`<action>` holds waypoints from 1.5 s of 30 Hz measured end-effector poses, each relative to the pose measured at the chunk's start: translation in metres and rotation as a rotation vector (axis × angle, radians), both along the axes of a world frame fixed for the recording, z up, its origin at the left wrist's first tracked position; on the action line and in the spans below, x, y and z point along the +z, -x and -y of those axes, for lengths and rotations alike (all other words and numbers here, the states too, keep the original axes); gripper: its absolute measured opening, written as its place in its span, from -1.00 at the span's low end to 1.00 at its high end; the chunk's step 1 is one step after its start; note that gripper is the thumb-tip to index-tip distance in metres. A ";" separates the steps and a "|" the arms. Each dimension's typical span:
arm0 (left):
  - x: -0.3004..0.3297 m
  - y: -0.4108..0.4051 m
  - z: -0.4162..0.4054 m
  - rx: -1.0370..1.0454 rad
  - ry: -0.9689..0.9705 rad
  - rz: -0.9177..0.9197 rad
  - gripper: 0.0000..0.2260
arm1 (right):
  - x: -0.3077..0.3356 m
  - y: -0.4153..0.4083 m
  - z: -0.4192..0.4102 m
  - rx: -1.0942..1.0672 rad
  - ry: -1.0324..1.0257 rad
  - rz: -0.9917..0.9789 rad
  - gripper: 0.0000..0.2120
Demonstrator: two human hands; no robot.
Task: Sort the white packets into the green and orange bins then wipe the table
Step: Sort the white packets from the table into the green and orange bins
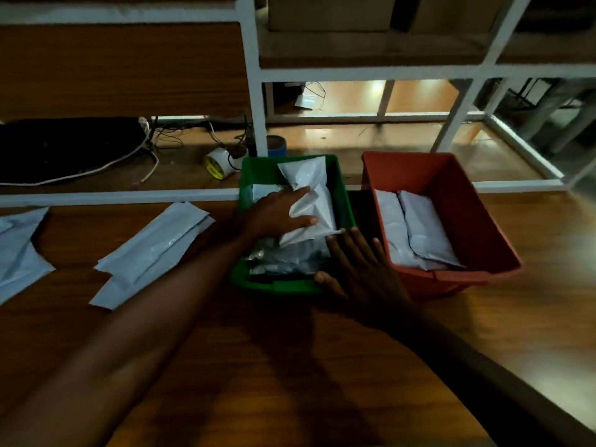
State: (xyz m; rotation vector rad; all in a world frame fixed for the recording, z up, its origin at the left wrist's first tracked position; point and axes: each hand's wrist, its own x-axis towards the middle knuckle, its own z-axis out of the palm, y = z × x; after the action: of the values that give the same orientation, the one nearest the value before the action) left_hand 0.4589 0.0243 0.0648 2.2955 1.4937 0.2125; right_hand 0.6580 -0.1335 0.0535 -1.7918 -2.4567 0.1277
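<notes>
A green bin (344,201) stands mid-table with an orange bin (458,201) to its right. My left hand (274,214) reaches into the green bin and holds a white packet (312,188) that leans against the bin's back, thumb and fingers around its lower part. My right hand (358,266) lies flat with straight fingers over the green bin's front right corner. Two white packets (416,230) lie in the orange bin. More white packets rest on the table at left: a pair (151,253) and another (16,246) at the edge.
The wooden table (290,366) spreads in front of the bins. Behind it a white-framed shelf (254,101) holds a tape roll (217,162), cables, a dark bag (64,146) and a blue-based cup (276,146). Cardboard boxes sit on the upper shelf.
</notes>
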 end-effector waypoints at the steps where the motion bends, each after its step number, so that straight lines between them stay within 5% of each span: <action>1: -0.006 -0.003 -0.006 -0.021 0.018 -0.035 -0.22 | 0.000 0.000 0.000 -0.008 -0.006 -0.012 -0.01; 7: -0.022 -0.020 -0.021 -0.115 -0.011 -0.140 -0.21 | -0.001 -0.002 0.000 -0.026 -0.005 -0.023 -0.07; 13: -0.032 -0.035 -0.016 -0.002 0.101 -0.157 0.05 | -0.004 0.000 0.000 -0.043 0.004 -0.032 -0.12; 19: -0.054 -0.043 -0.021 0.053 0.138 -0.204 0.02 | -0.002 0.002 0.001 -0.055 -0.001 -0.070 -0.18; 28: -0.015 -0.020 -0.005 -0.024 0.092 -0.177 0.12 | -0.003 0.001 0.001 -0.055 -0.040 -0.096 -0.19; 38: 0.042 0.105 0.137 -0.064 -0.246 0.136 -0.06 | 0.018 0.042 0.040 0.019 -0.361 -0.324 -0.37; 45: 0.022 0.210 0.232 0.153 -0.220 0.073 -0.02 | 0.023 0.134 0.065 0.172 -0.308 -0.447 -0.43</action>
State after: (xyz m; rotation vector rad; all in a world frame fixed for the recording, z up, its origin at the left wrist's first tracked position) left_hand 0.2490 -0.2073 0.0871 2.3098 1.6824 0.5214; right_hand 0.5241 -0.1988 0.0766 -1.2658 -2.1632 0.1363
